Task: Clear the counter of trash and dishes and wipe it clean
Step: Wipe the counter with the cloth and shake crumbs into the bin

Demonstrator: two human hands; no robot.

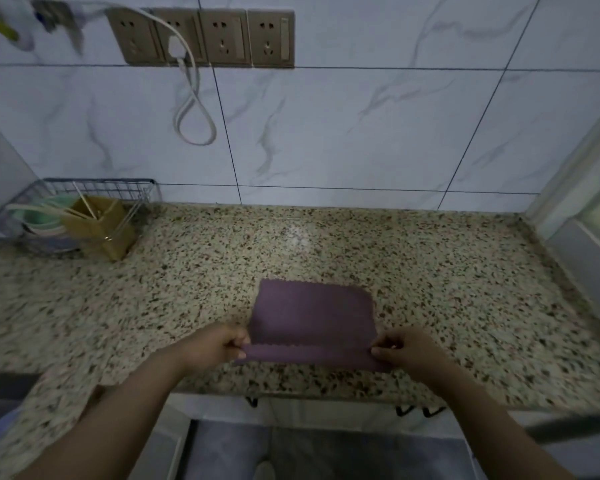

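Observation:
A purple cloth (pixel 312 315) lies flat on the speckled stone counter (pixel 194 278), near its front edge. My left hand (pixel 219 342) pinches the cloth's near left corner. My right hand (pixel 400 349) pinches the near right corner. Between the two hands the near edge of the cloth is lifted and folded over toward the far side.
A wire rack (pixel 97 192) stands at the back left with a tan chopstick holder (pixel 99 225) and green bowls (pixel 47 216). Wall sockets (pixel 201 38) with a white cord (pixel 193 109) hang above. A window frame (pixel 582 202) borders the right end. Black hooks (pixel 416 410) hang below the counter's edge.

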